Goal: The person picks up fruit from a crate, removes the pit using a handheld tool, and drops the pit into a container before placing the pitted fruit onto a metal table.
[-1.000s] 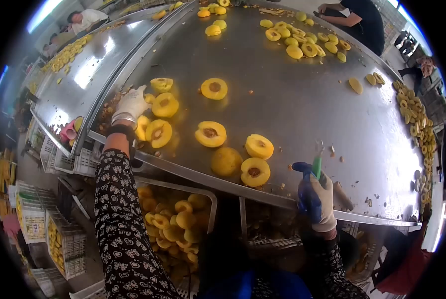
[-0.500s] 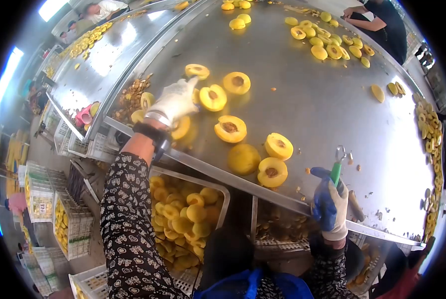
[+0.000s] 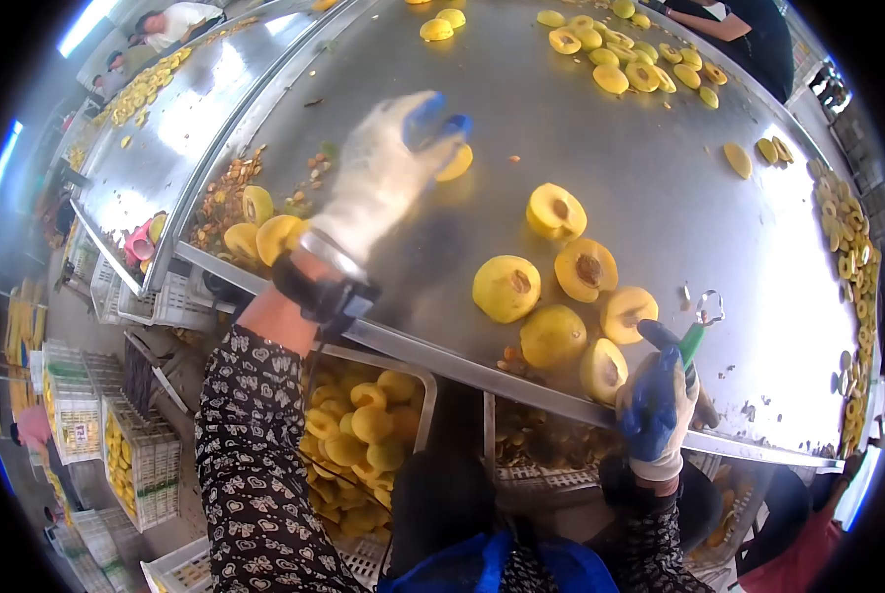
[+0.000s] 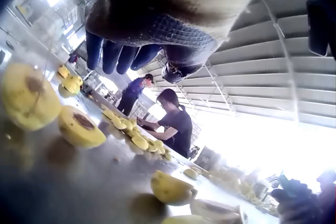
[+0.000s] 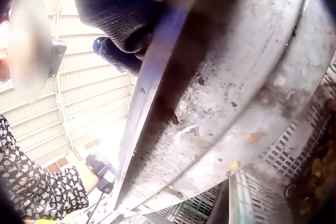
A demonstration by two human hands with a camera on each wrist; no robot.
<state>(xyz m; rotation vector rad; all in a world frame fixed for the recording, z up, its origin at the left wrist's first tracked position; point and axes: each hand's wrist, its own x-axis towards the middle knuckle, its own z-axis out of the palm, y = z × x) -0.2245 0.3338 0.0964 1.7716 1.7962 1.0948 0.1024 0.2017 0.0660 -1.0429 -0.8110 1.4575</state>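
In the head view the gloved left hand [image 3: 388,168] is above the metal table, blurred, fingers spread and slightly bent, holding nothing visible. A fruit half [image 3: 455,163] lies by its fingertips. The left wrist view shows that hand [image 4: 152,35] above more halves [image 4: 81,127]. By the table's front edge, the gloved right hand [image 3: 657,405] grips a green-handled tool [image 3: 693,342] with a metal loop at its tip. Cut halves [image 3: 586,270] with brown centres and rounder fruits [image 3: 553,336] cluster beside it. In the right wrist view the right hand [image 5: 123,27] is partly behind the table edge; its tool is hidden.
Brown bits [image 3: 230,198] and several halves [image 3: 256,205] lie at the table's left corner. More fruit [image 3: 610,78] is at the far side, with a person behind. A crate of fruit [image 3: 368,425] stands below the front edge [image 3: 432,361].
The left hand has moved away from the left corner, up and to the right. Pieces now cluster closer to the right hand, which still holds the tool. The head view has shifted.
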